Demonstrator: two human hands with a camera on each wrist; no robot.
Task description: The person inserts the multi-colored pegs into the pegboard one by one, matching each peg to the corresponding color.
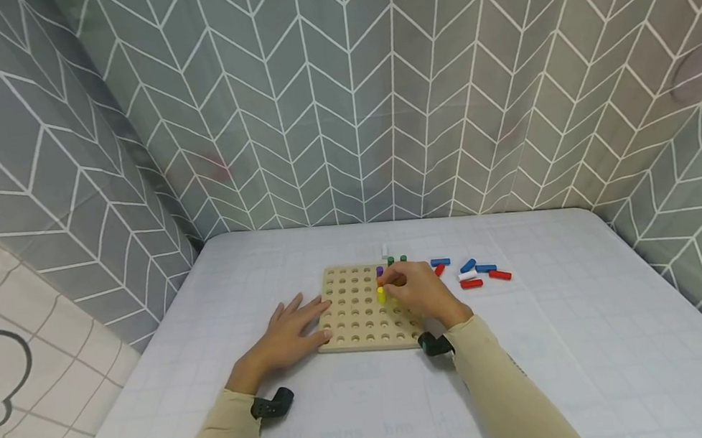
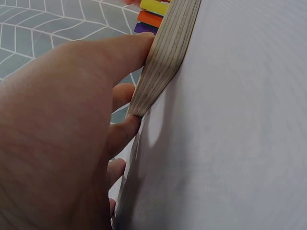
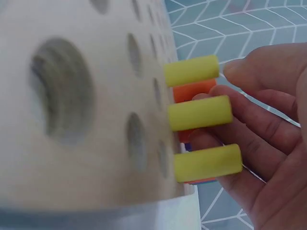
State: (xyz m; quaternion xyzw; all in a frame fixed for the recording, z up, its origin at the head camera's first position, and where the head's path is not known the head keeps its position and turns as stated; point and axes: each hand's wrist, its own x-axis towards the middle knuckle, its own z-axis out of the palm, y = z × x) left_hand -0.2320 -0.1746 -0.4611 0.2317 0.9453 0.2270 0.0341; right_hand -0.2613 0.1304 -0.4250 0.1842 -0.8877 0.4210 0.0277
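A pale wooden pegboard (image 1: 344,321) with rows of round holes lies on the table. My left hand (image 1: 289,336) rests along its left side, fingers spread, thumb and fingertips touching the edge. Over the board's right part is my right hand (image 1: 422,289), beside a yellow peg (image 1: 381,295) standing in a hole. In the right wrist view, the thumb is close to the end of the uppermost yellow peg (image 3: 192,71), with a slight gap. The fingers lie behind the yellow pegs, near an orange peg (image 3: 195,90). A purple peg (image 1: 379,271) stands farther back.
Green pegs (image 1: 403,258) show at the board's back edge, with a white peg (image 1: 384,250) behind them. Loose blue pegs (image 1: 485,269), red pegs (image 1: 500,275) and a white peg (image 1: 467,276) lie right of the board. A patterned curtain (image 1: 351,103) hangs behind the table.
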